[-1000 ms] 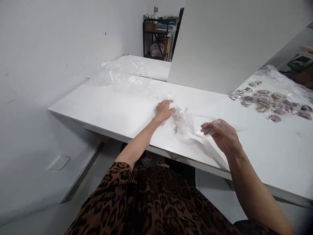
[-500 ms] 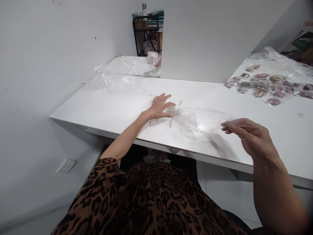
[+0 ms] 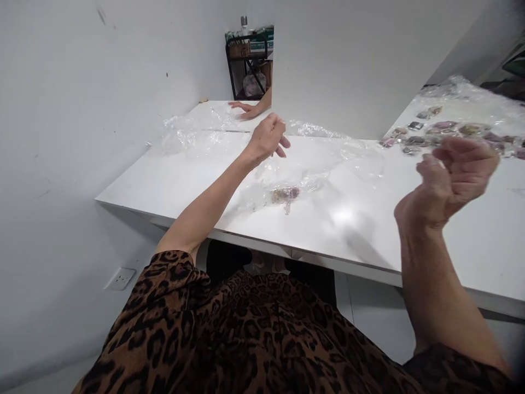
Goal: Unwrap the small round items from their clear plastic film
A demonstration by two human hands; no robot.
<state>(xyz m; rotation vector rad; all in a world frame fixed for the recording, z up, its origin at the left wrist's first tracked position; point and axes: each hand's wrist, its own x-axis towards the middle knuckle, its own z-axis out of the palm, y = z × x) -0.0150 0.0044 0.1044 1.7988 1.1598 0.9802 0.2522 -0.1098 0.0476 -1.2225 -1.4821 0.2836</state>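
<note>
Some clear film [image 3: 322, 130], pinched in the left hand [image 3: 268, 134], trails near the counter's [image 3: 184, 189] back edge; right hand [image 3: 453, 180] curls, hold unclear

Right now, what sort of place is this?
Probably a small workroom or packing area: a long white table bears clear plastic film and many film-wrapped pieces, with a loaded black shelving rack beyond.

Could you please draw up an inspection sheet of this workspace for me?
Surface: white table, with glare near its middle.
Job's things: small pink-and-brown piece, in or under clear film; which, cannot tell.
Clutter: crumpled film at far left; wrapped pieces at right.
Hands: left hand closed on clear film; right hand raised and blurred, grip unclear.
Cables: nothing seen.
Surroundings: wall socket, upright panel, shelf unit, another person's hand.
</note>
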